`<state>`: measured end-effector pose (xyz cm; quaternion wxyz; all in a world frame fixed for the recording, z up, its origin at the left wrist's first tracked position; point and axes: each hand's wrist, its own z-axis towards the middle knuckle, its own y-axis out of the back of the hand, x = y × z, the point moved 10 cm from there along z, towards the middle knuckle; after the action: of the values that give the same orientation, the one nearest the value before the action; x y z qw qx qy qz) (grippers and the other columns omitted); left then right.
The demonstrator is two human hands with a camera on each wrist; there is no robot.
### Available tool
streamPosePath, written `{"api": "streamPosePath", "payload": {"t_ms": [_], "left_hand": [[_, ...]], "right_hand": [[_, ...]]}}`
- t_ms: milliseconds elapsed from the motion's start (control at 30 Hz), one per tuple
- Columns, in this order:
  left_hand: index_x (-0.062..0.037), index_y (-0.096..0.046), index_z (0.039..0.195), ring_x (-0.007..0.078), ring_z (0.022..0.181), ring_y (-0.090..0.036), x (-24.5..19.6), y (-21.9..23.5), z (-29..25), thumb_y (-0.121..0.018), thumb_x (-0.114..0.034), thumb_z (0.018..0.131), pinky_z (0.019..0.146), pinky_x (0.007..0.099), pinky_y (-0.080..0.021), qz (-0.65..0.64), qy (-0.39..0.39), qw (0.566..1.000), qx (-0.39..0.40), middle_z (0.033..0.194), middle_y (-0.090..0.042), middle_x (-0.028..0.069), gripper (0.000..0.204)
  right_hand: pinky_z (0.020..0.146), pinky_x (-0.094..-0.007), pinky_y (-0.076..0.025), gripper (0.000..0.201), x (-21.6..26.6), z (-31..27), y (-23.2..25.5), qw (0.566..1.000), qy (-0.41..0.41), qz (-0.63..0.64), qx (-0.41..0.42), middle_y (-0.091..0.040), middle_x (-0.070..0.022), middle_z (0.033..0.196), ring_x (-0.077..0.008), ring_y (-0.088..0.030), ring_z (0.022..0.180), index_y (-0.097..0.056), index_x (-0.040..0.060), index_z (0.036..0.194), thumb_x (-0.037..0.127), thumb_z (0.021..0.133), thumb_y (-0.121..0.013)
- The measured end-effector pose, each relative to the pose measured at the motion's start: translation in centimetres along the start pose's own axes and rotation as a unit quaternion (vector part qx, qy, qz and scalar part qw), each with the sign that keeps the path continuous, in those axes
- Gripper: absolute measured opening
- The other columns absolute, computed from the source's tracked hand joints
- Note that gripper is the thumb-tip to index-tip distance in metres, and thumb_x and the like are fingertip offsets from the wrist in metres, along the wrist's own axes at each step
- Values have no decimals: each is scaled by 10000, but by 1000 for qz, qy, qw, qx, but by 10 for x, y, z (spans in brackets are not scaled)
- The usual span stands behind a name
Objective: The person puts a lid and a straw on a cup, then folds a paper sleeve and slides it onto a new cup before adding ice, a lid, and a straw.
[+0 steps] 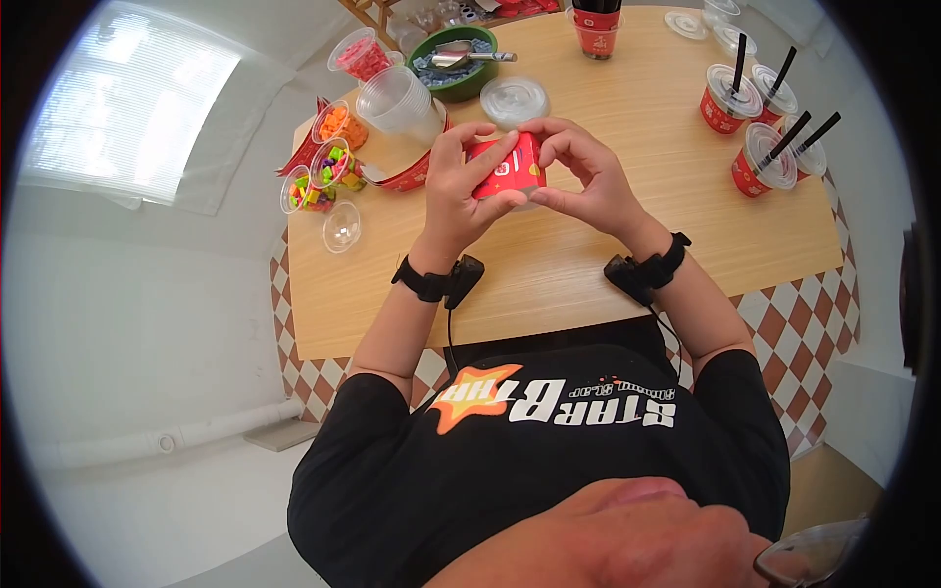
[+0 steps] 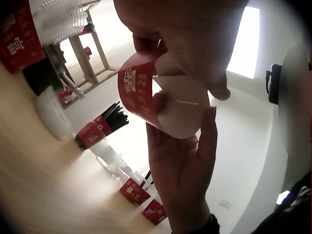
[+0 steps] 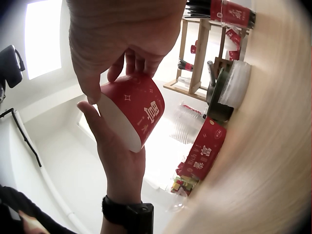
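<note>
Both hands hold a red printed paper sleeve (image 1: 512,174) above the table. The left hand (image 1: 459,186) grips its left side, fingers over the top and thumb at the near edge. On the opposite side, the right hand (image 1: 591,183) pinches it with curved fingers and thumb. In the left wrist view the sleeve (image 2: 139,92) is bent into a ring with a pale inside and slits, under the left hand (image 2: 180,36). In the right wrist view, the right hand (image 3: 124,39) pinches the red sleeve (image 3: 141,105) from above.
Stacked clear cups (image 1: 397,103) and a red strip stand left of the hands, near cups of coloured pieces (image 1: 338,165). Behind are a green bowl (image 1: 456,88) with a scoop and clear lids (image 1: 515,101). Several lidded cups with black straws (image 1: 765,157) stand at right.
</note>
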<state>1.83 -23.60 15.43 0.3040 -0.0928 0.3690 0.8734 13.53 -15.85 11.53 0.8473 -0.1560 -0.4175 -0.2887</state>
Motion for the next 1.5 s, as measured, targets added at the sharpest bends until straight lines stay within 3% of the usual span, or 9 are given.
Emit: {"api": "streamPosePath", "payload": {"t_ms": [133,267,333,533,667,967,1367,1433,1500], "left_hand": [[-86,-712,1206,297,1038,-556,-4,3,4,-694,-622,780,863,389,-477,-4,-15,1000,14,1162,-569,152,685],[-38,-704,1201,295,1043,-569,-18,8,9,-649,-663,799,874,389,-487,13,-31,999,20,1195,-565,164,745],[0,-693,1203,293,1017,-582,-25,11,10,-592,-666,858,867,399,-488,4,-48,999,18,1196,-565,160,756],[9,-693,1184,292,1028,-598,-50,28,11,-236,-694,983,828,406,-522,69,-95,992,-52,1115,-623,177,863],[94,-640,1164,296,1024,-621,-47,44,8,-385,-608,1004,894,414,-515,-31,-71,991,-110,1123,-634,189,763],[100,-628,1151,293,1028,-618,-37,79,-2,-404,-601,1002,893,413,-514,-36,-47,985,-160,1119,-635,189,752],[85,-644,1082,295,1018,-617,-38,100,0,-422,-593,997,887,404,-522,-9,-58,984,-168,1151,-623,192,719],[51,-667,1014,325,996,-636,-40,96,0,-364,-633,992,828,451,-539,-13,-69,985,-158,1097,-640,195,748],[17,-683,1020,325,1003,-632,-55,93,4,-432,-685,937,869,438,-523,-10,-63,989,-134,1087,-643,187,751]], "right_hand": [[1089,-366,-425,290,10,2,0,1000,16,-7,-10,-548,-136,1333,-231,-527,1259,-574,58,921,104,775,-820],[1009,-371,-463,300,45,0,-2,983,81,-164,-14,-588,-140,1296,-267,-575,1188,-571,69,899,120,742,-822],[907,-370,-498,324,65,-5,-4,978,111,-172,-34,-614,-165,1214,-317,-613,1064,-553,59,866,182,737,-823],[739,-392,-520,360,98,-8,-25,950,182,-239,-79,-600,-152,978,-330,-620,871,-515,26,824,285,743,-751],[698,-405,-519,337,108,6,-45,933,168,-311,-68,-586,-145,898,-327,-615,829,-532,18,849,299,762,-695],[694,-431,-517,294,120,25,-84,896,289,-325,-91,-616,-154,859,-360,-628,802,-559,8,929,247,800,-672],[704,-415,-530,281,126,17,-84,893,293,-326,-101,-631,-121,880,-330,-642,825,-578,28,914,237,782,-712],[681,-380,-523,297,129,12,-81,891,339,-283,-107,-605,-126,1016,-306,-629,879,-584,49,948,226,781,-754],[768,-380,-539,316,134,9,-73,908,296,-281,-93,-597,-164,1135,-333,-626,954,-586,54,933,187,731,-790]]}}
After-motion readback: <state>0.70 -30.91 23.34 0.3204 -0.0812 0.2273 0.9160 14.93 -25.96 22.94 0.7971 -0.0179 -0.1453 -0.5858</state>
